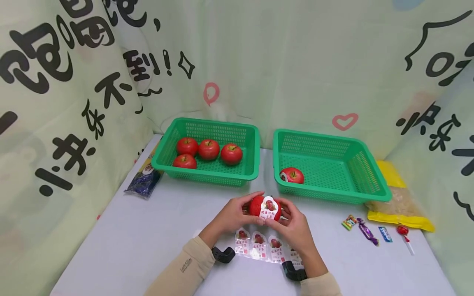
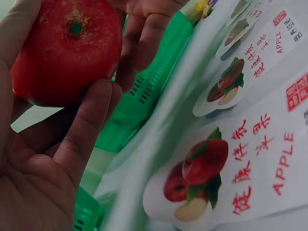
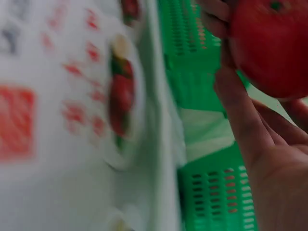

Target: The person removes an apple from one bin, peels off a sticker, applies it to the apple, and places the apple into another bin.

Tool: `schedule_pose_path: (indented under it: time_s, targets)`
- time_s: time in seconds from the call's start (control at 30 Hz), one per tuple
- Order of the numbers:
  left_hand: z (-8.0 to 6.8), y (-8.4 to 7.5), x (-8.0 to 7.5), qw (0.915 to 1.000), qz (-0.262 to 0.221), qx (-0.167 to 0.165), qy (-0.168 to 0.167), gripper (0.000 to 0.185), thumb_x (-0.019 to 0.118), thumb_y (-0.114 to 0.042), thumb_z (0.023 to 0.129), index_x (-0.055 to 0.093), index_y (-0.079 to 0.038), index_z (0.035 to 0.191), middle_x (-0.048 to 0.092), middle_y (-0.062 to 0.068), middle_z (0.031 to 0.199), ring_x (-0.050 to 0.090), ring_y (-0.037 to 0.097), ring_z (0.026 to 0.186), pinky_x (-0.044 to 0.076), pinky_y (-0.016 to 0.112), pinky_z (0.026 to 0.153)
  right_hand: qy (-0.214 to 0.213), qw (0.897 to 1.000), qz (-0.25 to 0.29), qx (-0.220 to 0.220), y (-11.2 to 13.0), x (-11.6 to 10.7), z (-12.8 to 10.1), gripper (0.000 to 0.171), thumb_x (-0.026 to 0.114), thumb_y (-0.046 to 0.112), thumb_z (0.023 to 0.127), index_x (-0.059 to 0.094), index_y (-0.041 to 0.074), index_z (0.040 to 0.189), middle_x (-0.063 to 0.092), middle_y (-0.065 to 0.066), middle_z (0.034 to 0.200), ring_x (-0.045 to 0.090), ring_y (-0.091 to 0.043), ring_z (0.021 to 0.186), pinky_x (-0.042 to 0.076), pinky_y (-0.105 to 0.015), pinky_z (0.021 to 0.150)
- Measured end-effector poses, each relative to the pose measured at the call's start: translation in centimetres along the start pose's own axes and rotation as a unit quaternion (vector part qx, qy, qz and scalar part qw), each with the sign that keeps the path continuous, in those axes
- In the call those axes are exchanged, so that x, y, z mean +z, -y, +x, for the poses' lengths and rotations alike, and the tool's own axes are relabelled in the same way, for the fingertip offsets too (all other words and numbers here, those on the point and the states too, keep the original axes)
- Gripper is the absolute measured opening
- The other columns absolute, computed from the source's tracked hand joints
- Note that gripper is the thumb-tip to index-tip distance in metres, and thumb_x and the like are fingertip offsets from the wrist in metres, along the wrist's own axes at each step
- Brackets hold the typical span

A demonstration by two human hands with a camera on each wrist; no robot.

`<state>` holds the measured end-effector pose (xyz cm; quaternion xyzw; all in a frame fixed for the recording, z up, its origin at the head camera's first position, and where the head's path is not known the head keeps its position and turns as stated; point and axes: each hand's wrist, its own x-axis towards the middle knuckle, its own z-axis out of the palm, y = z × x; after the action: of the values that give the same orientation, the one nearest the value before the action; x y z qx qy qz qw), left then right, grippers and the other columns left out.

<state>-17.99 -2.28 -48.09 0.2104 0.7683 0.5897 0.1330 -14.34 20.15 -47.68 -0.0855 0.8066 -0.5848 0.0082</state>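
Note:
Between both hands, above the table's middle, is a red apple [image 1: 254, 206] with a white label [image 1: 269, 209] on the side facing the head camera. My left hand [image 1: 234, 214] grips it from the left, thumb at the front. From the right, my right hand [image 1: 295, 227] holds the same apple, its thumb near the label's lower edge. The wrist views show fingers curving round the apple [image 2: 67, 53] and its underside. Below the hands lies a sheet of apple labels [image 1: 258, 248], partly covered by the right wrist.
A green basket [image 1: 207, 177] at the back left holds several apples. Another green basket [image 1: 333, 196] at the right contains one labelled apple [image 1: 293, 176]. Wrapped sweets [image 1: 366, 232] and a lollipop [image 1: 403, 231] lie right, near a yellow bag [image 1: 398, 205]. A dark bag [image 1: 144, 181] is left.

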Motion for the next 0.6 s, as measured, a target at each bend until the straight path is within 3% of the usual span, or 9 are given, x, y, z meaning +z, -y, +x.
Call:
schedule_pose_path:
  time_s: [0.13,0.2,0.27,0.33,0.43,0.5,0.6]
  targets:
    - [0.5,-0.5,0.3,0.9985,0.02,0.03,0.042,0.084,0.076,-0.058,0.089,0.048,-0.022,0.16,0.067,0.011,0.144,0.068,0.017,0.117,0.059,0.025,0.096,0.068,0.997,0.031,-0.004,-0.1,-2.0,-0.9,0.081,0.082,0.008,0.089,0.041,0.006,0.159,0.052,-0.023,0.152,0.065,0.001,0.118,0.06,-0.022,0.091]
    - [1.5,-1.0,0.6,0.9982,0.029,0.038,0.037,0.091,0.063,-0.074,0.089,0.045,-0.022,0.162,0.064,0.013,0.148,0.07,0.022,0.119,0.059,0.03,0.097,0.091,0.995,0.045,-0.002,-0.2,-3.1,-1.5,0.083,0.08,0.007,0.089,0.038,0.006,0.161,0.049,-0.018,0.151,0.065,-0.003,0.118,0.061,-0.026,0.09]
    - [3.0,-1.8,1.1,0.9987,0.036,0.036,0.008,0.094,0.053,-0.08,0.091,0.04,-0.023,0.165,0.057,0.013,0.156,0.069,0.029,0.126,0.059,0.038,0.102,0.096,0.994,0.056,-0.003,-0.2,-4.2,-2.0,0.083,0.079,0.003,0.087,0.038,0.006,0.159,0.051,-0.01,0.145,0.067,-0.007,0.114,0.063,-0.029,0.087]
    - [4.9,-2.6,1.9,0.9976,0.053,0.024,-0.038,0.086,0.052,-0.075,0.098,0.035,-0.024,0.166,0.049,0.012,0.164,0.065,0.034,0.133,0.057,0.045,0.105,0.082,0.995,0.061,-0.014,0.0,-5.2,-2.4,0.081,0.079,0.0,0.086,0.038,0.004,0.156,0.052,-0.003,0.141,0.067,-0.009,0.112,0.064,-0.031,0.086]
    - [7.5,-3.4,3.3,0.9919,0.077,-0.009,-0.101,0.074,0.059,-0.056,0.104,0.034,-0.026,0.167,0.045,0.01,0.167,0.059,0.035,0.141,0.054,0.048,0.111,0.034,0.998,0.048,-0.033,0.9,-6.6,-2.5,0.079,0.078,-0.007,0.084,0.037,0.001,0.152,0.05,-0.002,0.14,0.066,-0.009,0.112,0.064,-0.029,0.084]
    - [8.5,-3.4,3.8,0.9862,0.094,-0.035,-0.131,0.071,0.063,-0.049,0.104,0.037,-0.025,0.166,0.054,0.009,0.16,0.062,0.03,0.137,0.056,0.045,0.107,-0.001,1.0,0.017,-0.026,2.2,-7.6,-1.7,0.082,0.079,-0.003,0.086,0.034,0.004,0.154,0.046,-0.006,0.145,0.064,-0.011,0.113,0.063,-0.026,0.083]
    - [9.1,-2.9,3.7,0.9801,0.099,-0.059,-0.162,0.068,0.069,-0.04,0.103,0.043,-0.022,0.163,0.072,0.011,0.136,0.071,0.022,0.117,0.059,0.036,0.091,-0.05,0.997,-0.062,0.009,4.3,-9.5,1.0,0.086,0.082,0.016,0.092,0.03,0.014,0.161,0.042,-0.015,0.15,0.06,-0.02,0.114,0.062,-0.024,0.08]
